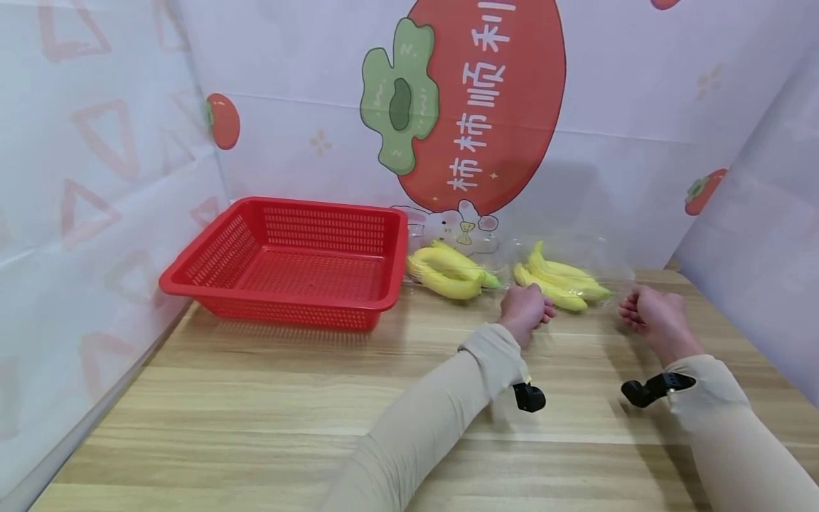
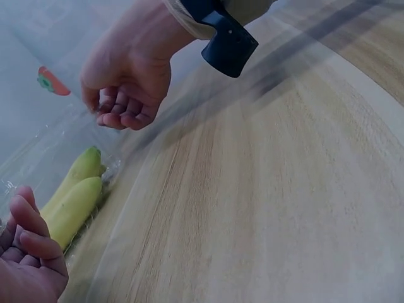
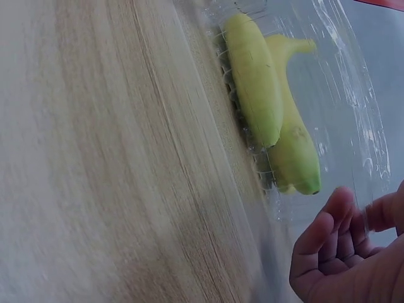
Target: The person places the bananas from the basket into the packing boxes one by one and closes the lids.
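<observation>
A clear plastic box (image 1: 604,274) with yellow bananas (image 1: 559,277) in it lies at the back right of the table, between my two hands. At its left end my left hand (image 1: 525,311) has its fingers curled against the plastic, the thumb hidden in the left wrist view. My right hand (image 1: 655,320) pinches the edge of the box's other end between thumb and finger (image 3: 341,205). Through the plastic the bananas' green tips (image 3: 309,183) show in the right wrist view.
Left of this box stands a second clear box with yellow bananas (image 1: 448,270). A red plastic basket (image 1: 377,313) with nothing in it sits farther left, beside the wall sheet. Printed white sheeting (image 1: 307,163) closes off the back and both sides of the wooden table (image 1: 256,427).
</observation>
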A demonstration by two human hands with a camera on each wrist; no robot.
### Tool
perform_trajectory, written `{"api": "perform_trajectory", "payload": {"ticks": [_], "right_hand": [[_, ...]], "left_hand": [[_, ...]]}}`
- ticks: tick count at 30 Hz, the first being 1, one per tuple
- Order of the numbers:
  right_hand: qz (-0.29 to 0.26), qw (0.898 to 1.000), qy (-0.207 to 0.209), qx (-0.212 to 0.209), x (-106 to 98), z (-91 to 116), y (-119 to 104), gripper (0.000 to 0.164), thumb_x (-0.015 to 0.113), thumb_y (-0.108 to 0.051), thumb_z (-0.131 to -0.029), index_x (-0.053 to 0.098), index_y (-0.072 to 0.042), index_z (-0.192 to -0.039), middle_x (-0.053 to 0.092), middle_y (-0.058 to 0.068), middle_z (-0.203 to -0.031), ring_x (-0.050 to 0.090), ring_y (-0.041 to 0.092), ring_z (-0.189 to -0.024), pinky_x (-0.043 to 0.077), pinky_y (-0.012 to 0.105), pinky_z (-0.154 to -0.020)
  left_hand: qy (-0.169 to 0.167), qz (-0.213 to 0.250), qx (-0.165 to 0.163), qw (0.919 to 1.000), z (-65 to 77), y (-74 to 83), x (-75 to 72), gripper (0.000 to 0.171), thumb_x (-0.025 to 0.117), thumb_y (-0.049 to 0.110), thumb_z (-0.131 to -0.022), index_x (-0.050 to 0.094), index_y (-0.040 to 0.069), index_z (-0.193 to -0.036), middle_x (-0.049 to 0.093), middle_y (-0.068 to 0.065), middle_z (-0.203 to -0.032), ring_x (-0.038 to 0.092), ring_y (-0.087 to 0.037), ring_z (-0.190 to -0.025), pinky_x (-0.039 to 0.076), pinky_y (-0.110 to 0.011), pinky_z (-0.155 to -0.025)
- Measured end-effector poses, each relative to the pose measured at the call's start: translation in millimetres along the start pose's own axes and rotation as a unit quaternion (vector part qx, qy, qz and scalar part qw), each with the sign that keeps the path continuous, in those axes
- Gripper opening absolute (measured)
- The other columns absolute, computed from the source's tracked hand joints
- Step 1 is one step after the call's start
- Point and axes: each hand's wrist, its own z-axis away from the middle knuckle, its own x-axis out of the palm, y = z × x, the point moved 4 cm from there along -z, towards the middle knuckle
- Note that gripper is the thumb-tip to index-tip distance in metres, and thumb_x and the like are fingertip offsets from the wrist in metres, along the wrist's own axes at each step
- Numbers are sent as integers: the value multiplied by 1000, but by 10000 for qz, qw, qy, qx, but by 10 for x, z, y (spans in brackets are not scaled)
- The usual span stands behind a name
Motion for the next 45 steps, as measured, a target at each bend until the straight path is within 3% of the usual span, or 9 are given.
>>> {"api": "perform_trajectory", "payload": {"ticks": [7, 22, 27, 32, 34, 36, 40, 43, 45], "right_hand": [[192, 9993, 131, -304, 5, -4, 7, 35, 41, -8, -103, 62, -15, -76, 62, -8, -63, 60, 4, -55, 56, 20, -54], [103, 9999, 63, -82, 60, -27, -1, 37, 41, -4, -100, 63, -15, -72, 64, -6, -62, 62, 5, -56, 56, 20, -55], [95, 10000, 13, -3, 60, -30, 14, 37, 43, -3, -98, 65, -15, -71, 68, -6, -63, 66, 5, -57, 59, 19, -57], [988, 9948, 88, -221, -52, -34, -11, 29, 44, -24, -107, 64, -3, -110, 69, -13, -68, 69, 0, -64, 61, 20, -64], [1664, 9850, 228, -388, -124, -41, -46, 45, 41, -36, -109, 56, 2, -129, 66, -17, -71, 67, -3, -67, 61, 21, -67], [2404, 9680, 400, -605, -194, -40, -92, 60, 38, -46, -108, 49, 4, -139, 64, -16, -83, 64, -4, -72, 61, 22, -69], [3510, 9269, 724, -1112, -274, -20, -215, 72, 37, -53, -106, 54, 10, -135, 66, 19, -109, 65, 22, -97, 54, 30, -68], [4021, 9017, 739, -1406, -255, 10, -331, 85, 33, -58, -106, 45, 13, -150, 53, 41, -141, 54, 51, -125, 52, 45, -78], [4238, 8890, 691, -1589, -217, 36, -418, 90, 30, -59, -107, 27, 14, -160, 37, 43, -158, 43, 59, -138, 51, 57, -88]], "left_hand": [[546, -278, 133, 9980, -17, -5, 39, 40, 51, 17, -103, 80, 5, -77, 65, 3, -54, 43, -9, -44, 29, -22, -46], [588, -63, 8, 9983, 34, 17, -12, 41, 52, 21, -106, 78, 4, -80, 73, -2, -61, 45, -6, -42, 30, -18, -44], [494, -191, -179, 9984, 60, 5, -50, 41, 56, 31, -103, 78, 3, -82, 64, 0, -52, 45, -6, -38, 30, -18, -40], [45, -1173, 51, 9931, 102, 73, -141, 52, 54, 49, -101, 73, 8, -76, 62, -1, -50, 51, -11, -40, 35, -21, -46], [-169, -1829, 439, 9820, 128, 160, -205, 58, 49, 53, -103, 71, 10, -71, 68, -4, -56, 56, -13, -47, 38, -25, -52], [-230, -2586, 985, 9607, 157, 294, -284, 61, 43, 55, -105, 64, 13, -67, 67, -2, -62, 58, -14, -56, 39, -26, -59], [-188, -3590, 1940, 9128, 183, 579, -490, 58, 39, 56, -108, 52, 18, -66, 52, 1, -62, 51, -16, -59, 41, -30, -59], [-13, -4225, 2594, 8684, 186, 782, -690, 45, 41, 54, -109, 59, 20, -85, 57, 4, -75, 53, -15, -66, 47, -29, -62], [186, -4738, 3010, 8274, 194, 907, -837, 37, 44, 51, -109, 65, 21, -111, 67, 4, -99, 60, -14, -86, 54, -30, -77]]}}
